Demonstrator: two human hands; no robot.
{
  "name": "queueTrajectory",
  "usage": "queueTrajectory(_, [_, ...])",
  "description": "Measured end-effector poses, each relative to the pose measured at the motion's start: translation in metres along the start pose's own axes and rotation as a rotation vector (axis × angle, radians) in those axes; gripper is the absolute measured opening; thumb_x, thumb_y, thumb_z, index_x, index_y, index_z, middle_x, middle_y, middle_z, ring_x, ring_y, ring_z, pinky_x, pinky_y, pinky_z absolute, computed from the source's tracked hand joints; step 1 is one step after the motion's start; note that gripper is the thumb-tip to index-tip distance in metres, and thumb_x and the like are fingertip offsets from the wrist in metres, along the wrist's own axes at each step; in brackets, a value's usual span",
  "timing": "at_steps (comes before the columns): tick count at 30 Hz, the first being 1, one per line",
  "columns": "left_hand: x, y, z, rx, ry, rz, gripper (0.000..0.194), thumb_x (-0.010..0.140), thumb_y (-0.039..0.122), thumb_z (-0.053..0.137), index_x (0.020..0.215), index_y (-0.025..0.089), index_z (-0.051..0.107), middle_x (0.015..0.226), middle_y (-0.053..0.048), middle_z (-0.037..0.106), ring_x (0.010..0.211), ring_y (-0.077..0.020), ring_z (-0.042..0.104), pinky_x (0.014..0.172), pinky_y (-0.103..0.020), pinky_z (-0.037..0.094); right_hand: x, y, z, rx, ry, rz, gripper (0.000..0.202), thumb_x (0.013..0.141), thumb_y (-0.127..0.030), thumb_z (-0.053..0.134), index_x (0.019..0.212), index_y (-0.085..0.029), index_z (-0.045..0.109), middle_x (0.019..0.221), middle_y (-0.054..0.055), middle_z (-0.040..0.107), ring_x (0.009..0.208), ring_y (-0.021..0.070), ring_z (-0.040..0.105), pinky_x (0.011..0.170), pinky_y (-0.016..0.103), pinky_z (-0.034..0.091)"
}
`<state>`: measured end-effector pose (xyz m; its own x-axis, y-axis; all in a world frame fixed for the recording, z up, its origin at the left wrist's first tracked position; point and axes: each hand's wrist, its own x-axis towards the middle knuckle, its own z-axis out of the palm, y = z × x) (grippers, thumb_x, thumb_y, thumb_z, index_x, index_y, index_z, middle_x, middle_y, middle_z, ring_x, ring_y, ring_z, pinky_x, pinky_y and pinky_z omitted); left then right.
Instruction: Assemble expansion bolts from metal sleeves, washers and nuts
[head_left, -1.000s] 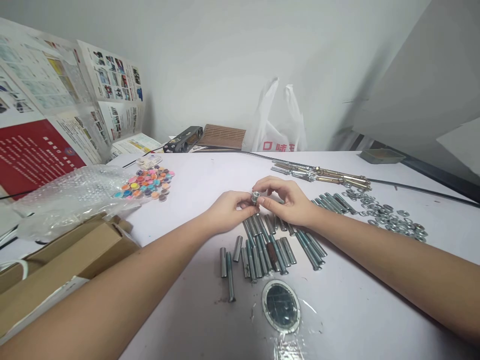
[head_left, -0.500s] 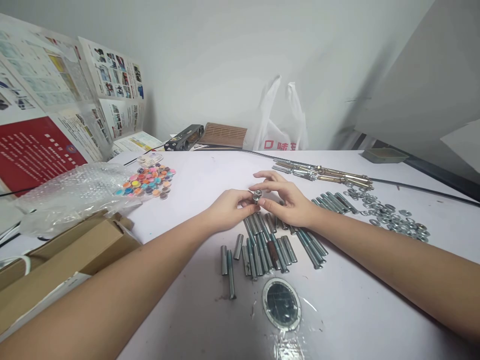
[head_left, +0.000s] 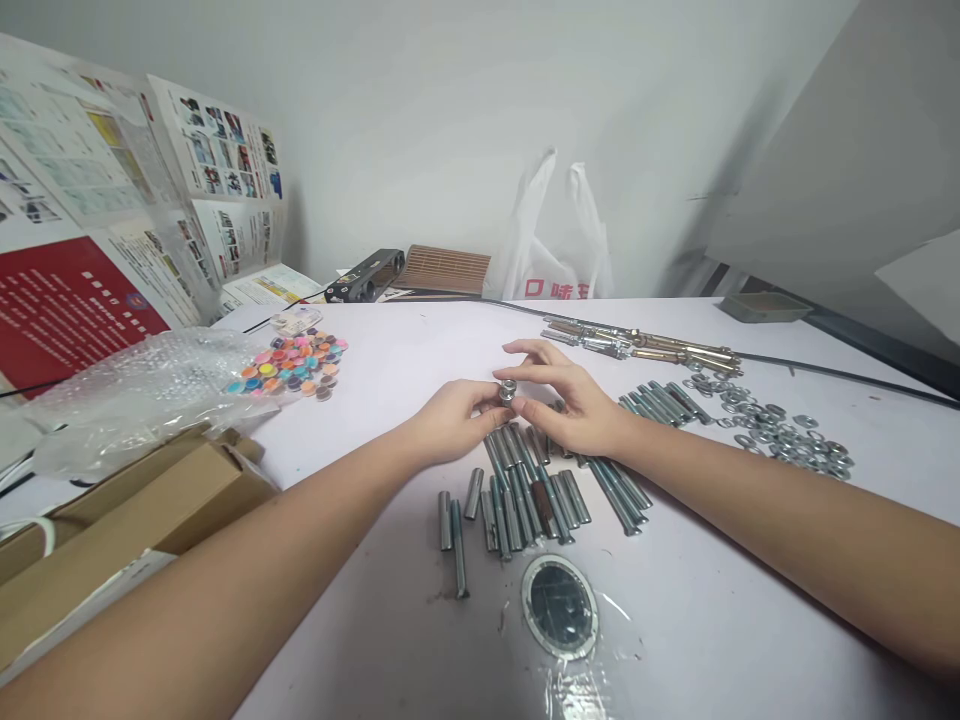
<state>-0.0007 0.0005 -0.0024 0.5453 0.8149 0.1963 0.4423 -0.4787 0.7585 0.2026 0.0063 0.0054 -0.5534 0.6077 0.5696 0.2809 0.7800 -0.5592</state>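
Observation:
Above the tabletop my left hand pinches a small metal bolt between thumb and fingers; most of it is hidden. A shiny nut shows at its upper end. My right hand comes from the other side, thumb and index finger curved around the nut, the other fingers lifted. Beneath the hands lie many blue-grey bolts and metal sleeves, some partly covered by the right hand. One rust-brown sleeve is among them. Farther right is a row of sleeves.
Loose washers and nuts spread at the right, with assembled bolts behind. A round dark disc lies in front. At left are coloured discs, bubble wrap and a cardboard box. A plastic bag stands at the back.
Both hands keep their hold, with the nut slightly turned between the fingers. The whole view has shifted a little; the things on the table lie as before.

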Motion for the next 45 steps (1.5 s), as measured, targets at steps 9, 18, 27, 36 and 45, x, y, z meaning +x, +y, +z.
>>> queueTrajectory(9, [0.0, 0.0014, -0.0014, -0.012, -0.024, -0.026, 0.024, 0.088, 0.032, 0.053, 0.072, 0.015, 0.058, 0.067, 0.003, 0.053, 0.066, -0.0124, 0.048, 0.062, -0.025, 0.035, 0.0001, -0.0014, 0.0, -0.07, 0.055, -0.01, 0.043, 0.08, -0.016, 0.062, 0.123, -0.021, 0.06, 0.128, 0.013, 0.052, 0.122, 0.027, 0.048, 0.104, 0.053, 0.04])
queueTrajectory(18, [0.0003, 0.0001, 0.0, -0.072, -0.051, -0.022, 0.016, 0.088, 0.025, 0.053, 0.088, 0.016, 0.067, 0.081, 0.001, 0.064, 0.077, -0.0141, 0.055, 0.071, -0.026, 0.04, 0.0, -0.0045, -0.0017, -0.09, 0.231, -0.037, 0.017, 0.077, -0.008, 0.058, 0.083, -0.021, 0.068, 0.101, 0.008, 0.062, 0.095, 0.0222, 0.059, 0.09, 0.047, 0.048])
queueTrajectory(27, [0.0014, -0.0006, -0.0009, -0.011, -0.029, -0.001, 0.022, 0.089, 0.031, 0.053, 0.076, 0.015, 0.062, 0.069, 0.002, 0.056, 0.068, -0.0129, 0.05, 0.064, -0.025, 0.037, -0.0015, -0.003, 0.0011, -0.11, 0.07, -0.033, 0.03, 0.08, -0.017, 0.062, 0.108, -0.023, 0.07, 0.132, 0.011, 0.051, 0.11, 0.0254, 0.054, 0.097, 0.051, 0.044])
queueTrajectory(36, [0.0008, -0.0006, 0.0004, -0.046, -0.038, -0.017, 0.021, 0.089, 0.031, 0.053, 0.078, 0.016, 0.063, 0.072, 0.002, 0.058, 0.07, -0.0136, 0.052, 0.065, -0.025, 0.038, -0.0006, -0.0048, -0.0008, -0.092, 0.123, -0.012, 0.036, 0.079, -0.015, 0.061, 0.114, -0.021, 0.064, 0.119, 0.011, 0.058, 0.113, 0.0263, 0.054, 0.1, 0.052, 0.042])
queueTrajectory(45, [0.0005, 0.0009, -0.0001, -0.05, -0.065, -0.022, 0.019, 0.088, 0.029, 0.052, 0.086, 0.016, 0.066, 0.077, 0.001, 0.061, 0.073, -0.0142, 0.053, 0.069, -0.026, 0.04, 0.0001, -0.0027, -0.0045, -0.095, 0.204, 0.016, 0.021, 0.082, -0.014, 0.057, 0.067, -0.022, 0.069, 0.109, 0.007, 0.062, 0.103, 0.0237, 0.057, 0.092, 0.048, 0.046])
